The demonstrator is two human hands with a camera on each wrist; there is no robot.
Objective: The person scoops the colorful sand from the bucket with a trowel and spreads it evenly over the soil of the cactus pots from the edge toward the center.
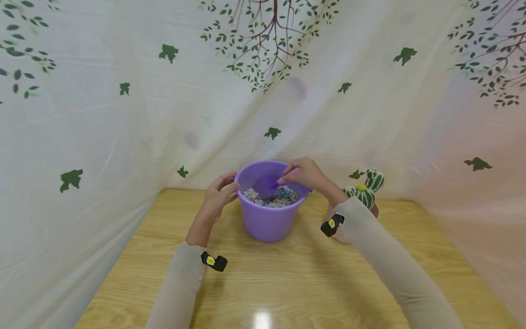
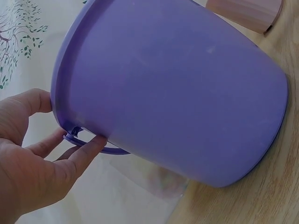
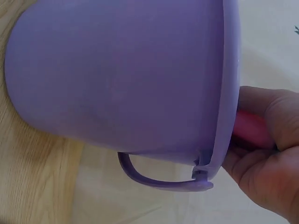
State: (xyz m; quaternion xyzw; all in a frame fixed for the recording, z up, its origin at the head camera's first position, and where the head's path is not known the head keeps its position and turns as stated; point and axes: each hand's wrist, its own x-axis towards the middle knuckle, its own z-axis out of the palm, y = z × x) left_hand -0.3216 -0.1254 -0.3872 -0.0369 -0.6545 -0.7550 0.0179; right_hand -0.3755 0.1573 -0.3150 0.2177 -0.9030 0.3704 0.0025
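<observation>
While left fingers (image 2: pixel 84 156) hold the bucket's (image 1: pixel 268 224) rim — tabletop (image 1: pixel 263 274) spreads in front.

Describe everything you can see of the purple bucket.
The purple bucket looks like plastic, with a thick rim and a lowered handle hinged there. Widening upward, it stands upright on the wood-grained table, partly filled with small multicoloured pieces. The left hand grips its rim; the right hand holds a scoop inside it.

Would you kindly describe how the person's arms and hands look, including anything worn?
The person wears long, plain, pale beige sleeves. Each carries a small black device with a yellow marking near its end. The hands show no gloves.
</observation>
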